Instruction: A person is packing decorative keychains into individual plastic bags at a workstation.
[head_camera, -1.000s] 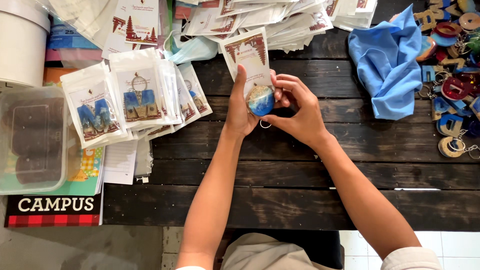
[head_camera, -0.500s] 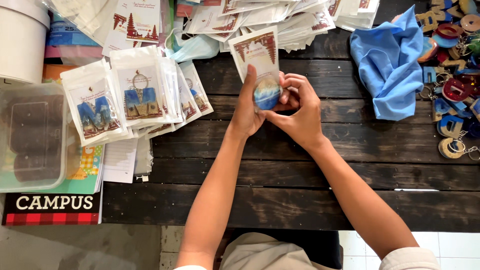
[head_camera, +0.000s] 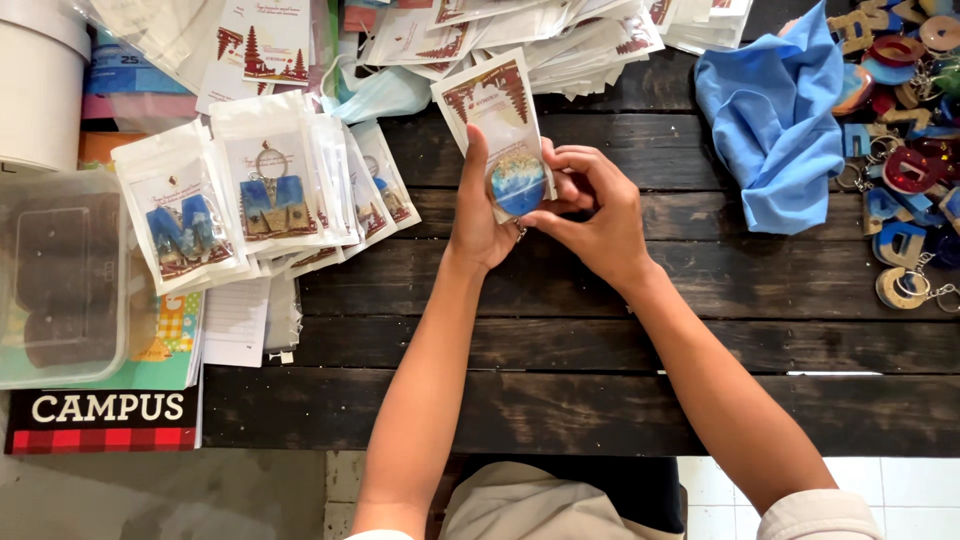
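Both hands have lifted the round blue charm (head_camera: 518, 186) a little higher toward the top middle, and now the left hand (head_camera: 480, 215) and right hand (head_camera: 598, 215) pinch it against its printed card (head_camera: 492, 100) (the packing looks almost done).

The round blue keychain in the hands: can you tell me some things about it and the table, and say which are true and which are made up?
1. Both the left hand and the right hand hold the round blue resin keychain. True.
2. The keychain is held against a white printed card. True.
3. The crumpled blue cloth lies beside the clear plastic box. False: the cloth is at the right side of the dark wooden table, and the box is at the left.
4. The packed keychains in clear bags lie left of the hands. True.
5. The loose letter-shaped keychains are piled under the arms. False: they lie at the table's right edge.
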